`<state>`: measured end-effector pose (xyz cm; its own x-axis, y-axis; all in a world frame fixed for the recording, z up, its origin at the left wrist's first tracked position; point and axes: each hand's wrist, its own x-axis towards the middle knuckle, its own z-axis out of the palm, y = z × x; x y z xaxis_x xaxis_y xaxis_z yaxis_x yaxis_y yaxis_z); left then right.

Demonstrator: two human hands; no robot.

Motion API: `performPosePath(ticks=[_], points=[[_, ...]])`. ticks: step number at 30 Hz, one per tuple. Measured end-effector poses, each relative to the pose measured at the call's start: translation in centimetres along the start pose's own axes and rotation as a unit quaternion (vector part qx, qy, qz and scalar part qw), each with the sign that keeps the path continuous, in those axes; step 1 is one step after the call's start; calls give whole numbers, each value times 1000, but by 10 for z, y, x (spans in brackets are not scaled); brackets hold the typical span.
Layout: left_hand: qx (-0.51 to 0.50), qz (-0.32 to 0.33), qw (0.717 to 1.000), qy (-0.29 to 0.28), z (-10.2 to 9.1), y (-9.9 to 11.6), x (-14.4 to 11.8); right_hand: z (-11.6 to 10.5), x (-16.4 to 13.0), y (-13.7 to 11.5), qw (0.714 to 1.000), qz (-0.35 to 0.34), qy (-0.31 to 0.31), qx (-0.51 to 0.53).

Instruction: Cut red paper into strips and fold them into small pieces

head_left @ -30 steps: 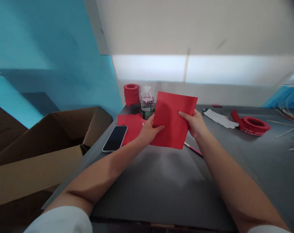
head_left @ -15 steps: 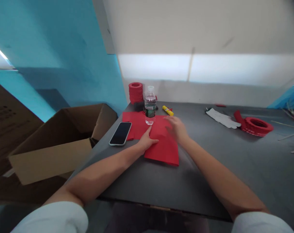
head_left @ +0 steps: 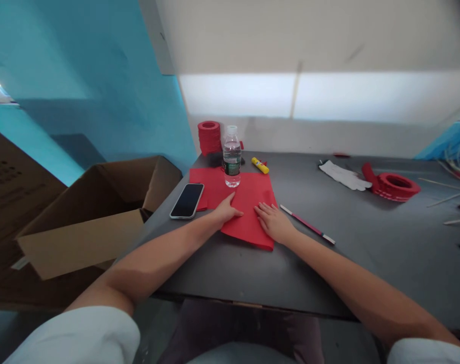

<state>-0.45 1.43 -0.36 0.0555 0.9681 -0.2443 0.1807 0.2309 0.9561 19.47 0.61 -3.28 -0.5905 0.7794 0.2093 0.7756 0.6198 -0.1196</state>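
A folded sheet of red paper (head_left: pixel 248 230) lies on the grey table in front of me. My left hand (head_left: pixel 225 211) rests on its left side with thumb and forefinger spread apart. Flat on the right side of the paper, fingers stretched out, is my right hand (head_left: pixel 273 221). A clear water bottle (head_left: pixel 232 159) with a dark green label stands upright at the back, on the red paper. To the left a phone (head_left: pixel 187 200) lies partly over more red paper. A thin dark pink stick with pale ends (head_left: pixel 307 224) lies just right of my right hand.
Red tape rolls (head_left: pixel 209 137) are stacked behind the bottle; a yellow glue stick (head_left: pixel 260 165) lies nearby. A white glove (head_left: pixel 345 175) and another red tape roll (head_left: pixel 396 186) lie to the right. An open cardboard box (head_left: pixel 93 242) stands left of the table (head_left: pixel 366 263).
My right hand has moved down and toward me, now flat on the paper. The thin stick shows on the table where my right arm was. My left hand has stayed on the paper.
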Motion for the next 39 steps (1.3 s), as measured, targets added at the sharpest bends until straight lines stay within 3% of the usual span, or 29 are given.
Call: performPosePath(ticks=[12, 15, 22, 39], points=[[46, 1, 999, -5, -2, -1, 1, 5, -1, 0, 999, 8, -19, -32], [68, 9, 998, -4, -9, -2, -4, 4, -1, 0, 999, 8, -23, -36], [86, -46, 994, -46, -28, 4, -23, 2, -2, 0, 999, 7, -25, -38], [74, -58, 994, -64, -28, 7, -21, -1, -4, 0, 999, -3, -39, -31]])
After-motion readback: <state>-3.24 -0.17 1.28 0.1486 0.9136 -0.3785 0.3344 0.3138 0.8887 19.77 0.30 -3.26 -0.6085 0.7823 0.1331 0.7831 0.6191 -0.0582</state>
